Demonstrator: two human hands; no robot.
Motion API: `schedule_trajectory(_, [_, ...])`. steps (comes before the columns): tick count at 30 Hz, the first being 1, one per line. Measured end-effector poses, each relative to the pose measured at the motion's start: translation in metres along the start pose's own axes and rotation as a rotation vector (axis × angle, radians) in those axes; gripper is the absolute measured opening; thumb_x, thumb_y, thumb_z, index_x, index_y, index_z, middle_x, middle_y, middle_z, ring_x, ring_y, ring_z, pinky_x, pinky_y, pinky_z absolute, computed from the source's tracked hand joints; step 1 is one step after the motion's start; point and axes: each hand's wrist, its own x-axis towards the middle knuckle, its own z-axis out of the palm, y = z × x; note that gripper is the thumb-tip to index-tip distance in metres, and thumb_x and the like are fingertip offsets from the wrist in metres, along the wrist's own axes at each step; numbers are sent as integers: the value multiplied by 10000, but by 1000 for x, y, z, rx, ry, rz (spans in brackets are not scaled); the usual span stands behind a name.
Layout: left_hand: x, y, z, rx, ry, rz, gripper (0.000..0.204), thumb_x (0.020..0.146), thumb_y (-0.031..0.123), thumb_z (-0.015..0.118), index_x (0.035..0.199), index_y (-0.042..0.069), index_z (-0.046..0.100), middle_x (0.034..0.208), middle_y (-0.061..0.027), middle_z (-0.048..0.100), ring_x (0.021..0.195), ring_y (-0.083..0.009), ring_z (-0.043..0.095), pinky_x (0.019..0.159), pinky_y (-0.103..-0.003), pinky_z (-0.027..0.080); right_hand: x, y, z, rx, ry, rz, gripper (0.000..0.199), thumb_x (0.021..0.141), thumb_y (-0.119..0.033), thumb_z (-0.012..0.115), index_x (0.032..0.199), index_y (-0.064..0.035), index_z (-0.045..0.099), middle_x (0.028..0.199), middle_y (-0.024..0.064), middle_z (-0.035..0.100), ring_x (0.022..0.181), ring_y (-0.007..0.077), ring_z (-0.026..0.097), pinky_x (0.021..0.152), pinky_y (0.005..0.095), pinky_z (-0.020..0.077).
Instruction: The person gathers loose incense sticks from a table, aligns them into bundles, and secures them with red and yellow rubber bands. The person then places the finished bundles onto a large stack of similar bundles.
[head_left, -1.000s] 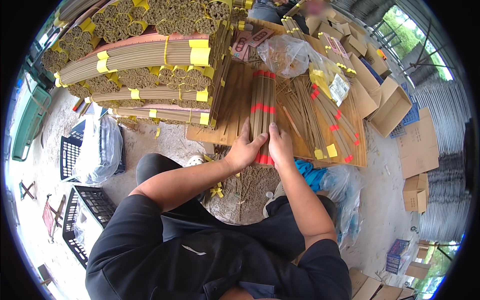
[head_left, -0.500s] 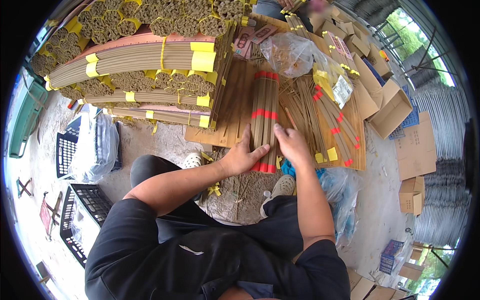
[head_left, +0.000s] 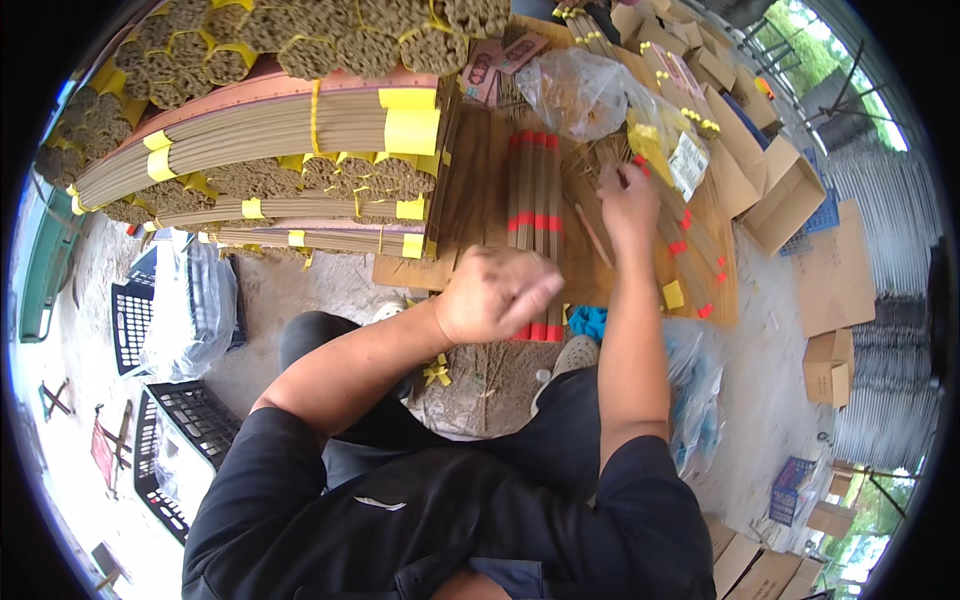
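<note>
A flat row of bundled thin brown sticks, like incense sticks (head_left: 535, 185), lies on the wooden board, wrapped by red bands at its far end, middle and near end. In front of its near part my left hand (head_left: 497, 295) hovers, curled closed and blurred; whatever it may hold is hidden. My right hand (head_left: 628, 205) is farther off to the right, above loose brown sticks (head_left: 590, 215). Its fingers are bent together, and what is between them cannot be made out. More red-banded sticks (head_left: 685, 235) lie slantwise just right of that hand.
A tall stack of yellow-banded stick bundles (head_left: 270, 125) rises at the left of the board (head_left: 475, 170). Clear plastic bags (head_left: 575, 90) and pink printed cards (head_left: 520, 52) lie at the back. Open cardboard boxes (head_left: 785, 195) stand right; black crates (head_left: 180, 430) stand left.
Both hands have come off the red-banded row. The right hand has moved far and right to the loose sticks; the left has curled and lifted toward me. The row stays on the board.
</note>
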Motion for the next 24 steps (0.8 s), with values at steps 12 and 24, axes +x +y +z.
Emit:
schedule_trajectory(12, [34, 140, 0, -912, 193, 535, 490, 1065, 343, 525, 1520, 393, 349, 746, -76, 665, 521, -192, 564, 485, -284, 453, -9, 15, -6, 338, 83, 35, 284, 919, -192, 665, 1056, 50, 723, 847, 100, 739, 719, 150, 717, 673, 278, 529])
schedule_trajectory(24, [52, 154, 22, -759, 486, 462, 466, 799, -81, 614, 1063, 302, 569, 821, -89, 655, 541, -188, 576, 453, -295, 448, 5, 28, 6, 366, 64, 127, 241, 912, -158, 662, 1033, 44, 715, 800, 81, 717, 676, 133, 686, 656, 277, 526])
